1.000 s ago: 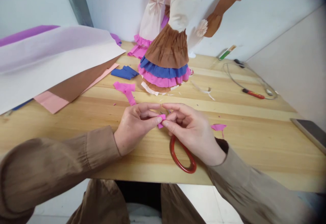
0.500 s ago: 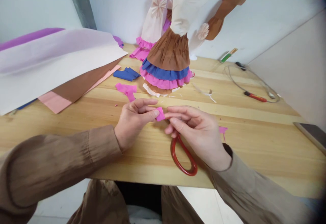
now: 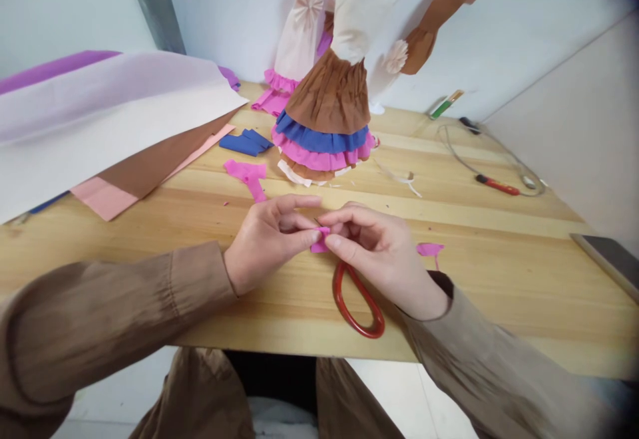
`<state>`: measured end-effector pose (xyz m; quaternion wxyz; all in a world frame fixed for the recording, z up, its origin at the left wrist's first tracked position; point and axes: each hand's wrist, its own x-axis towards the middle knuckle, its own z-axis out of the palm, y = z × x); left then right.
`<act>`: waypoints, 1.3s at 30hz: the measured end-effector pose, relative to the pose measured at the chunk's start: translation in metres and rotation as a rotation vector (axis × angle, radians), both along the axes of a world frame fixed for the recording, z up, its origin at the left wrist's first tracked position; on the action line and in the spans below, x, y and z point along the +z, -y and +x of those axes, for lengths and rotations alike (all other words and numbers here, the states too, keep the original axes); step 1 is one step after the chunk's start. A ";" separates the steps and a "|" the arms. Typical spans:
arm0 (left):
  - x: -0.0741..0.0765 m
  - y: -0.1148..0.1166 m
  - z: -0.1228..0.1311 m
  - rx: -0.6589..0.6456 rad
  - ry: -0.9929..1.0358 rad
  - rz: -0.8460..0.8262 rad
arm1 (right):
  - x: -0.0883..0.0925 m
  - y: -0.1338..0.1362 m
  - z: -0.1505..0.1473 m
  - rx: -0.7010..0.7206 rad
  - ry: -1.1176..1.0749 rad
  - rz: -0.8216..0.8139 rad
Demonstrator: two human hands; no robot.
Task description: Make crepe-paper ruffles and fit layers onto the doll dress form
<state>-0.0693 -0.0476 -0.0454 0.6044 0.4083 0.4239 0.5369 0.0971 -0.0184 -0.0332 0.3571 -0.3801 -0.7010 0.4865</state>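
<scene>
Between my two hands is a small pink piece of crepe paper (image 3: 320,245). My left hand (image 3: 272,239) pinches its left side between thumb and fingers. The thumb and fingertips of my right hand (image 3: 382,253) close on its right edge. Under my right hand lies a pair of scissors; one red handle loop (image 3: 359,306) shows, and the rest is mostly hidden by the hands. Beyond them stands a small dress form with a cream bodice (image 3: 355,20), a brown gathered skirt (image 3: 332,96), and blue and pink ruffles below.
Large paper sheets (image 3: 124,106) spread across the left. Pink scraps (image 3: 247,171) and a folded blue strip (image 3: 245,142) lie near the form; another pink scrap (image 3: 430,249) is at right. A cable (image 3: 449,140), red-handled tool (image 3: 496,185) and phone (image 3: 606,259) lie farther right.
My right fingertips have moved left onto the pink paper, which both hands now pinch. The paper hangs slightly lower and appears folded at its top. The view has shifted slightly.
</scene>
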 end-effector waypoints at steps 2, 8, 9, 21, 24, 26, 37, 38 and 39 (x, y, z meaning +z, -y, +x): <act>0.001 0.000 0.000 -0.017 -0.052 -0.006 | -0.001 0.000 0.000 -0.006 0.042 0.027; 0.000 0.001 -0.001 -0.042 -0.152 0.022 | -0.002 -0.002 0.001 0.029 0.087 0.011; 0.000 0.001 -0.001 -0.043 -0.156 0.029 | -0.002 -0.002 0.001 0.030 0.073 -0.017; 0.008 0.002 -0.003 -0.218 -0.130 -0.039 | -0.005 -0.003 0.000 -0.124 -0.304 -0.210; 0.007 0.003 0.000 -0.244 -0.101 -0.069 | -0.006 -0.001 -0.003 -0.085 -0.340 -0.279; 0.007 0.004 0.002 -0.226 -0.097 -0.072 | -0.007 0.000 -0.004 -0.061 -0.346 -0.293; 0.009 0.005 0.002 -0.135 -0.184 -0.093 | -0.008 0.000 -0.006 -0.050 -0.349 -0.329; 0.010 0.005 0.001 -0.142 -0.190 -0.095 | -0.008 -0.001 -0.005 -0.039 -0.355 -0.340; 0.010 0.005 0.001 -0.154 -0.197 -0.094 | -0.008 -0.002 -0.005 -0.023 -0.360 -0.355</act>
